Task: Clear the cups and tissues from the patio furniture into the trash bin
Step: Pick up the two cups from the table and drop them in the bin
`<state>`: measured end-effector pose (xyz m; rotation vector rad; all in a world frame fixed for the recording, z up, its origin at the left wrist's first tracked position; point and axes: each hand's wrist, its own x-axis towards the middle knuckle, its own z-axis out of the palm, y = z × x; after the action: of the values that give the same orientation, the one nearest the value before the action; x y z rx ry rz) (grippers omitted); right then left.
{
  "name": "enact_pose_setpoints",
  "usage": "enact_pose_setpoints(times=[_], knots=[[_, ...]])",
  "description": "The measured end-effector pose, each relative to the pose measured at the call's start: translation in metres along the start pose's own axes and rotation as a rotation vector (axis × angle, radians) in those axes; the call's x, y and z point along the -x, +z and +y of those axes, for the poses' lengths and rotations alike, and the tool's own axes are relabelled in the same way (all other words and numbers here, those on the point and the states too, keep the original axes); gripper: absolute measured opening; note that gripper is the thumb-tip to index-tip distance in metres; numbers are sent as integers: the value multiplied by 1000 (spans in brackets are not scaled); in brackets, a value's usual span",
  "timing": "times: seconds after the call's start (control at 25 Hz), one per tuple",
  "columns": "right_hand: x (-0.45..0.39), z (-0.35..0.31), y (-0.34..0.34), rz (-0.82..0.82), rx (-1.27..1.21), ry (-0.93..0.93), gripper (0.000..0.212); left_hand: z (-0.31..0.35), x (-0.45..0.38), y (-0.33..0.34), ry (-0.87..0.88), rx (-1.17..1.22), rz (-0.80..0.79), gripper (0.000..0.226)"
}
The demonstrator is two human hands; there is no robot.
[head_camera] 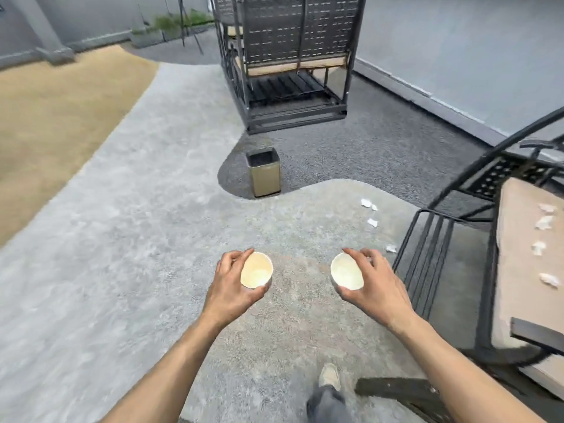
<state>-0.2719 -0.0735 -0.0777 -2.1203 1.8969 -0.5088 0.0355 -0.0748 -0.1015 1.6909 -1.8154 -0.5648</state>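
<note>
My left hand grips a paper cup, its open mouth facing up toward me. A second paper cup sits in my right hand, held the same way. Both cups look empty. The trash bin, square, gold-coloured with a dark liner, stands on the ground ahead, well beyond both hands. Several crumpled white tissues lie on the beige cushion of the patio seat at the right. More tissues lie on the pavement between the bin and the seat.
A dark metal swing chair stands behind the bin. The black frame of the right seat juts toward my right arm. Light concrete paving spreads left, with tan ground beyond. My shoe shows below.
</note>
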Motion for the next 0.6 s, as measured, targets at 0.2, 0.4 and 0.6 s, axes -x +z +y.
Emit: enact_pose_setpoints(times=[0.2, 0.4, 0.6], knots=[[-104, 21, 12, -33, -36, -80, 80, -5, -71, 15, -58, -1, 20, 84], [-203, 49, -2, -69, -24, -155, 81, 11, -155, 28, -125, -49, 25, 85], [-284, 62, -2, -106, -20, -174, 81, 12, -230, 32, -179, -23, 73, 85]])
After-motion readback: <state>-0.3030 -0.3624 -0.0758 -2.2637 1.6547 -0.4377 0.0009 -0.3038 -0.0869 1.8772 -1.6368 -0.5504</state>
